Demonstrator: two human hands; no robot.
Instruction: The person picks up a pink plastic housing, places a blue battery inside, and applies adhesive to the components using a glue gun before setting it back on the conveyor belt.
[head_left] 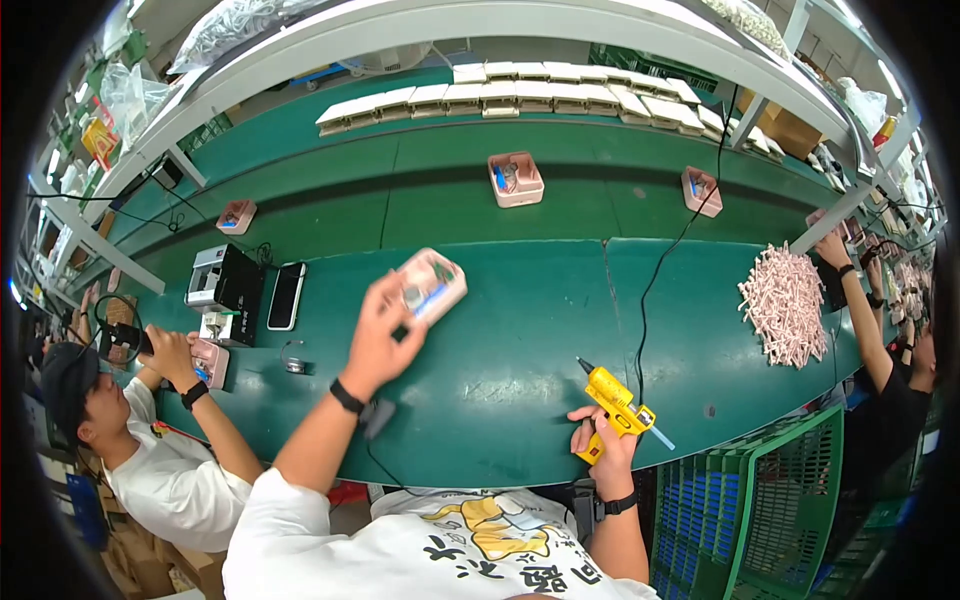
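Note:
My left hand [385, 325] has its fingers closed on the near left side of a small pink plastic housing [455, 291]. The housing is tilted above the green bench; a blue part and other small components show inside it. In my right hand [608, 452] is a yellow glue gun [612, 392], gripped by its handle near the bench's front edge. Its dark nozzle points to the upper left, away from the housing. From its back end sticks a pale glue stick [663, 438], and a black cord runs up from near the gun.
Pink housings [516, 196] sit along the far green strip. A pile of small pink parts [785, 305] lies right. Left are a phone [287, 296], a black-and-silver device [222, 285] and a co-worker [150, 440] holding a housing. Green crates [750, 500] stand right.

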